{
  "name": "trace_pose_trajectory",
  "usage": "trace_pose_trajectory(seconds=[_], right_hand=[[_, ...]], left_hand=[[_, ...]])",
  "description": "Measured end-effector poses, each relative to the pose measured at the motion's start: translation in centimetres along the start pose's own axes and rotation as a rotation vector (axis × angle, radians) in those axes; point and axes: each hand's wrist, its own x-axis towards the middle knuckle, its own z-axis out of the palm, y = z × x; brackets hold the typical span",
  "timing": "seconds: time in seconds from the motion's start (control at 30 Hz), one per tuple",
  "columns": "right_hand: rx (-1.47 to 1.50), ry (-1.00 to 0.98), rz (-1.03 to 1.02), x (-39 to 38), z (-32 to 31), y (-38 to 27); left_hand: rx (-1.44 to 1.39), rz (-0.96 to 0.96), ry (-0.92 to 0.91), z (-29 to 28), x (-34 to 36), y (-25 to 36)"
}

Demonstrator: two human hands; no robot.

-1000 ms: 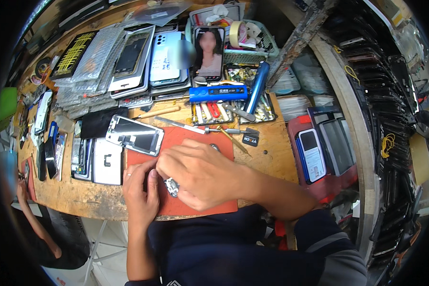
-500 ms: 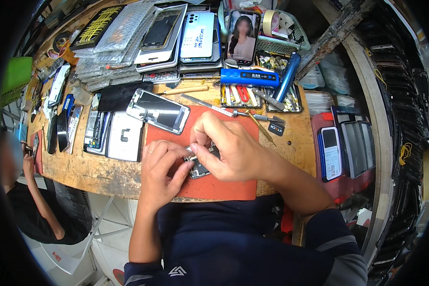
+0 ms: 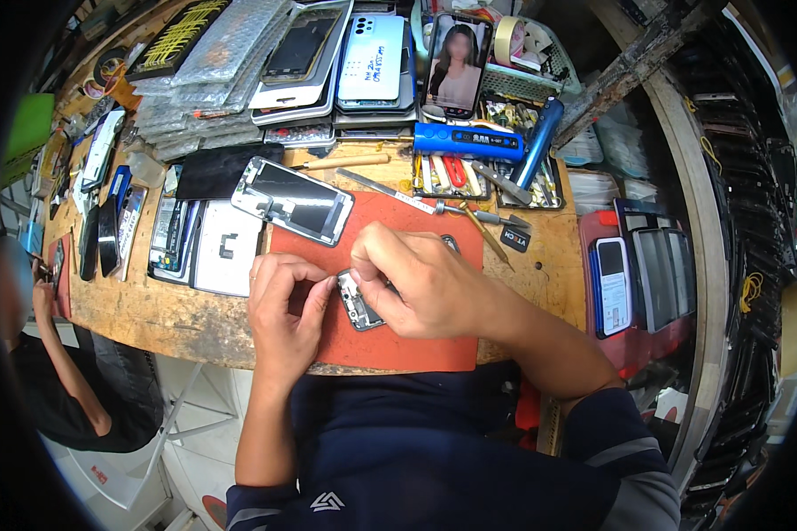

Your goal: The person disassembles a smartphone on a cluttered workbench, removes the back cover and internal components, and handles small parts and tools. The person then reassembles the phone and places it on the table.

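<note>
An opened phone point(image 3: 363, 311) with bare inner parts lies on the red mat, partly hidden under my right hand point(image 3: 421, 281). That hand is closed, thumb and index finger pinched together over the phone's left end; whatever is between them is too small to make out. At the phone's left edge is my left hand point(image 3: 286, 305), its fingers curled and its thumb and index tips drawn together; I cannot tell what they hold. A separated phone screen point(image 3: 294, 202) in a white frame rests beyond my hands.
Tweezers point(image 3: 385, 191), a brass-coloured screwdriver point(image 3: 485, 234) and a blue electric screwdriver point(image 3: 468, 142) lie behind the red mat point(image 3: 398, 352). Stacked phones and bubble-wrapped packs point(image 3: 221, 53) fill the back. A propped phone point(image 3: 456, 75) stands there. Another person point(image 3: 71, 372) sits at left.
My left hand has drawn back to the left, away from my right fingertips, uncovering more of the phone's left end. The right hand stays over the phone, still pinching.
</note>
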Motion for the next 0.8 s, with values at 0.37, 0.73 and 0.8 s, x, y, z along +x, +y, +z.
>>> trace_pose_trajectory(seconds=[0.37,0.73,0.8], right_hand=[[-0.015,-0.036,-0.023,0.12,0.11,-0.24],[-0.095,-0.04,-0.064,0.15,0.18,-0.27],[-0.199,-0.029,-0.154,0.37,0.38,-0.32]], left_hand=[[-0.05,-0.01,-0.004,-0.5,-0.17,-0.35],[-0.086,-0.049,0.055,-0.17,-0.29,-0.13],[-0.068,-0.026,0.054,-0.14,-0.13,-0.06]])
